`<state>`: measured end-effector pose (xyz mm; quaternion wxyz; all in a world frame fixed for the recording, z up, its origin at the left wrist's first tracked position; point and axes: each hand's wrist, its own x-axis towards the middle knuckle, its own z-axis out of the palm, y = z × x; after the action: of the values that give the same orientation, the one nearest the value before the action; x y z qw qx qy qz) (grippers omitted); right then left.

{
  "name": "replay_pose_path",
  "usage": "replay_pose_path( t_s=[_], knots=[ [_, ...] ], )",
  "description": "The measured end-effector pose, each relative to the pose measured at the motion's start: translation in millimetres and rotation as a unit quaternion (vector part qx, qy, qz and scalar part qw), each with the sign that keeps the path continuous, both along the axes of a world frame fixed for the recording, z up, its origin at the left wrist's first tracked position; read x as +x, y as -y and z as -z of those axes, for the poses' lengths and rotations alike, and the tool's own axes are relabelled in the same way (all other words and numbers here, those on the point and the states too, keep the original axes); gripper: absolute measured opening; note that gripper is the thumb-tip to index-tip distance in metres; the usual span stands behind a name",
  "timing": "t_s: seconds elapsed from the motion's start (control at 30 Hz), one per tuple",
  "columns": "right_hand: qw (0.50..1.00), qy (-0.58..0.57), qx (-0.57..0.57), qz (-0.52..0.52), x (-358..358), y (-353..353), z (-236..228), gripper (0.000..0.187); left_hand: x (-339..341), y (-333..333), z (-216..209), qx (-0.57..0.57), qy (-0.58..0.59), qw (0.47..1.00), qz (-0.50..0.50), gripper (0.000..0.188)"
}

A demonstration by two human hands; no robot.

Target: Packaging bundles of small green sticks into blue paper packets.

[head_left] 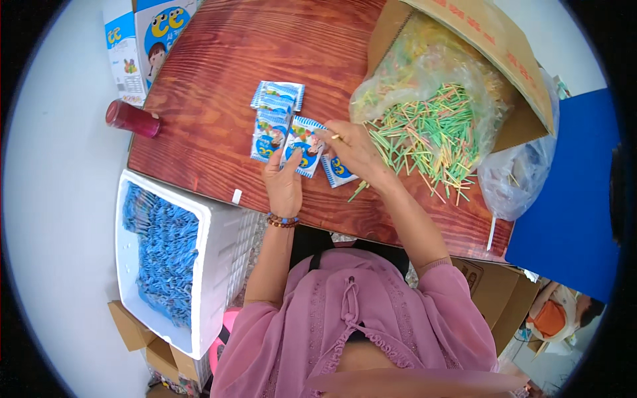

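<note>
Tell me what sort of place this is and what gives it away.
Probably a small packing workshop: thin coloured sticks spill onto the wooden table, small blue-and-white packets lie nearby, and a white foam box alongside holds what look like more packets.

One held packet, one foam box, countless sticks.

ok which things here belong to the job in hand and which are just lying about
Seemingly in the job:
held packet
packets beside it
coloured sticks
white box of blue items

Probably just lying about:
red cylinder
blue panel
white scrap
</note>
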<state>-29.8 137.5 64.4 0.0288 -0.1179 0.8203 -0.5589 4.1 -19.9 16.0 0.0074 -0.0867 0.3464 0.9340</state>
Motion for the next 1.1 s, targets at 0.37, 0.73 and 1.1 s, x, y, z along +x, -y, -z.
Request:
replay_pose_path(
  t_s=[0.37,0.73,1.1],
  knots=[
    [0.991,-0.041,0.122,0.022,-43,64,63,0.031,1,61,40,-0.663,-0.048,0.736,-0.126,0.051],
    [0.889,-0.036,0.334,0.312,28,-124,18,0.023,15,-8,13,-0.73,-0.179,0.659,-0.037,0.043],
    [0.977,-0.056,0.14,0.149,36,-72,47,0.027,-15,-29,29,-0.738,-0.246,0.628,0.021,0.018]
  ],
)
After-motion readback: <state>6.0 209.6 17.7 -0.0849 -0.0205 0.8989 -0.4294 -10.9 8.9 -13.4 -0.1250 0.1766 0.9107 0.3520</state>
